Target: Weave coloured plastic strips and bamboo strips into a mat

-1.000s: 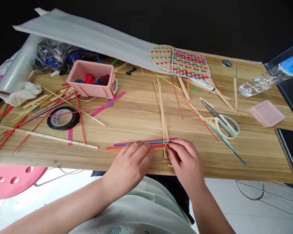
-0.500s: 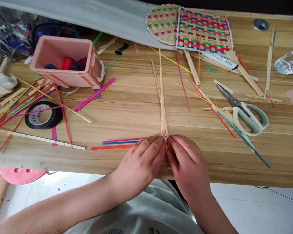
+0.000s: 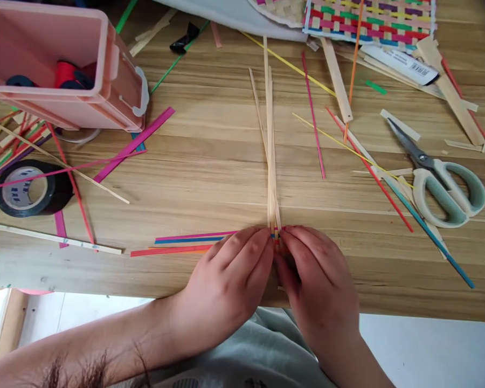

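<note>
My left hand [image 3: 234, 275] and my right hand [image 3: 319, 275] meet near the table's front edge, fingers closed on a small weave of thin strips. Upright in it stand several natural-coloured strips [image 3: 271, 151], spreading slightly toward the far side. Crossing them are coloured strips, whose ends stick out left of my left hand: a magenta strip [image 3: 194, 236], a blue strip [image 3: 189, 240] and a red strip [image 3: 165, 251], with a bit of orange beside the red. Only a sliver of the crossing shows between my fingertips; the rest is hidden under both hands.
To the right lie scissors [image 3: 436, 167] and a blue strip [image 3: 436, 240]. On the left are black tape [image 3: 60, 188], a pink bin [image 3: 64, 108] holding spools, and loose strips. A woven colourful mat [image 3: 372, 21] and a white tube [image 3: 400, 62] lie at the back right.
The view has moved closer and lower, so things look larger and the back of the table is cut off. Both hands keep their hold on the strips, with hardly any shift.
</note>
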{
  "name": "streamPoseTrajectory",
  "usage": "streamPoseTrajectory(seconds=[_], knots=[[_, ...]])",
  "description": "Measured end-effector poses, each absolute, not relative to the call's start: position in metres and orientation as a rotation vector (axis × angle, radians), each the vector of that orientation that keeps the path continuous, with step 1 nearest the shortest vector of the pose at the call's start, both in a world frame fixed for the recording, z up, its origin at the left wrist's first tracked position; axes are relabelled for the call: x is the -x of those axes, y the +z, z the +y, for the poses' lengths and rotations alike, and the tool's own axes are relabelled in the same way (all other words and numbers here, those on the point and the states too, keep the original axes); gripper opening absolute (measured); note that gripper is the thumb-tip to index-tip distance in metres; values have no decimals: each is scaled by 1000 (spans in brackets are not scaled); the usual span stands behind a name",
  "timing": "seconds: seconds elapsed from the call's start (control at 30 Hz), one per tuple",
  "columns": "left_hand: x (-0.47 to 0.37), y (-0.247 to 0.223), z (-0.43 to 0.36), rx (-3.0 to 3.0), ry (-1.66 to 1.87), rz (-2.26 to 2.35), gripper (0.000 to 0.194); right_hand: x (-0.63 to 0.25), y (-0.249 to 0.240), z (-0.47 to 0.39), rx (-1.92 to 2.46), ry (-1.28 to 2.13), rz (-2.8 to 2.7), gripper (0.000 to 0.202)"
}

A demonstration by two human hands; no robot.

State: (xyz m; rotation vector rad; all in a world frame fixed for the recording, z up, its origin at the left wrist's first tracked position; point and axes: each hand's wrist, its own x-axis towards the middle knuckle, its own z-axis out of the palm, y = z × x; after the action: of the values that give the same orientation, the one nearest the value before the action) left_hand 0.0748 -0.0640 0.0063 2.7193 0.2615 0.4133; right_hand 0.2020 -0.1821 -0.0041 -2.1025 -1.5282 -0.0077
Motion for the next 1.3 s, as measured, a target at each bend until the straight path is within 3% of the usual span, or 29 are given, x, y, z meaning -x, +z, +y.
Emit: streamPoseTrajectory(seconds=[1.03,1.3], knots=[[-77,8,-61,-2509,359,300,28,-203,-1,-183,2118,51,-1518,26],[-75,9,-59,-2631,310,225,27,-208,0,-185,2240,100,-1520,43]])
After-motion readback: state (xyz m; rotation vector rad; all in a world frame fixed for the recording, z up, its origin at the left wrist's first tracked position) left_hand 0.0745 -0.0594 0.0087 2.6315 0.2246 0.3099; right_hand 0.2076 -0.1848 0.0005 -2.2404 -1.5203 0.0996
